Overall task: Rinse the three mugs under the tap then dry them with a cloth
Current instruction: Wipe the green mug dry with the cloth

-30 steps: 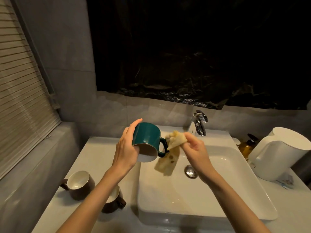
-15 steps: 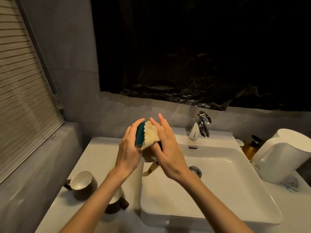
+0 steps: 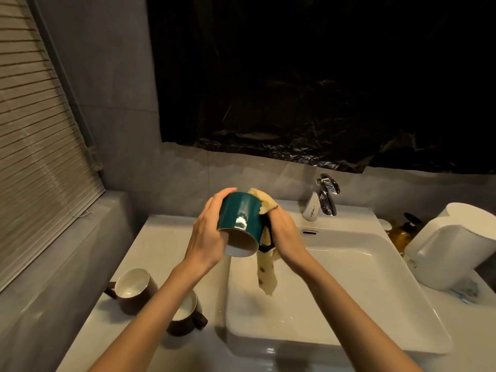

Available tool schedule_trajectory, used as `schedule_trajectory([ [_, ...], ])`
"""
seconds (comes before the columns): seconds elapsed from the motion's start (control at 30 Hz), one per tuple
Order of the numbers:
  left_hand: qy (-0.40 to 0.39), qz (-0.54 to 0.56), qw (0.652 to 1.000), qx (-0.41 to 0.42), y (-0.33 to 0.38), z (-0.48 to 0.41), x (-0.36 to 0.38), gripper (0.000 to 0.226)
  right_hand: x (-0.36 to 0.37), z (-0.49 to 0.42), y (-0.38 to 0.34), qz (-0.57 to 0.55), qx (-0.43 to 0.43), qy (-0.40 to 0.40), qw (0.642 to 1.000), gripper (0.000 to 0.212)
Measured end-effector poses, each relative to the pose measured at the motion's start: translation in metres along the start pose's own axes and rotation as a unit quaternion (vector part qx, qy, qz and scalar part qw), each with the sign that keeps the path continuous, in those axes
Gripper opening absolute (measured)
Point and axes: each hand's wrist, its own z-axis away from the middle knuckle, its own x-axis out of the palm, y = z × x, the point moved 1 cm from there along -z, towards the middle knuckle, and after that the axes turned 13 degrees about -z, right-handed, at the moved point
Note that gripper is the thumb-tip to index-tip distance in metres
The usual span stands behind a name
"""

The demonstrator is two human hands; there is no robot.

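My left hand (image 3: pixel 208 234) grips a dark green mug (image 3: pixel 241 217) tilted with its white-lined mouth down toward me, over the left rim of the white sink (image 3: pixel 349 296). My right hand (image 3: pixel 284 232) holds a yellow cloth (image 3: pixel 265 275) against the mug's right side, by the handle; the cloth's tail hangs into the basin. Two brown mugs stand upright on the counter at the left: one (image 3: pixel 134 289) farther left, the other (image 3: pixel 186 316) partly hidden under my left forearm. The chrome tap (image 3: pixel 326 194) stands behind the basin with no water seen running.
A white lidded bin (image 3: pixel 453 245) stands at the right of the sink, with an amber pump bottle (image 3: pixel 402 232) behind it. A slatted blind (image 3: pixel 35 146) and a grey ledge lie to the left. Black plastic sheeting covers the wall above.
The right hand with the cloth went from the mug's handle, over its front, to its right side. The left hand turned the mug so its green wall and open mouth face me.
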Motion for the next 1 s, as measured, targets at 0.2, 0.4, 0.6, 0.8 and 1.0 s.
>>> schedule_trajectory([
  [0.2, -0.047, 0.042, 0.998, 0.01, -0.015, -0.01, -0.009, 0.048, -0.043, 0.008, 0.006, 0.001, 0.045, 0.08, 0.996, 0.033],
  [0.4, -0.117, 0.063, 0.991, 0.021, -0.018, -0.019, -0.012, 0.044, -0.035, 0.023, -0.011, 0.068, 0.177, -0.132, 0.973, 0.025],
  [0.6, -0.174, 0.102, 0.979, -0.012, -0.017, -0.026, -0.009, 0.036, -0.019, 0.031, -0.01, 0.009, 0.232, -0.136, 0.963, 0.015],
  [0.8, -0.132, 0.042, 0.988, -0.065, -0.018, -0.038, -0.011, 0.057, 0.001, 0.035, -0.001, -0.033, 0.209, -0.042, 0.977, 0.021],
  [1.0, 0.028, 0.157, 0.952, -0.26, -0.027, 0.009, -0.019, 0.025, 0.005, 0.026, 0.003, -0.046, 0.146, 0.089, 0.984, 0.02],
])
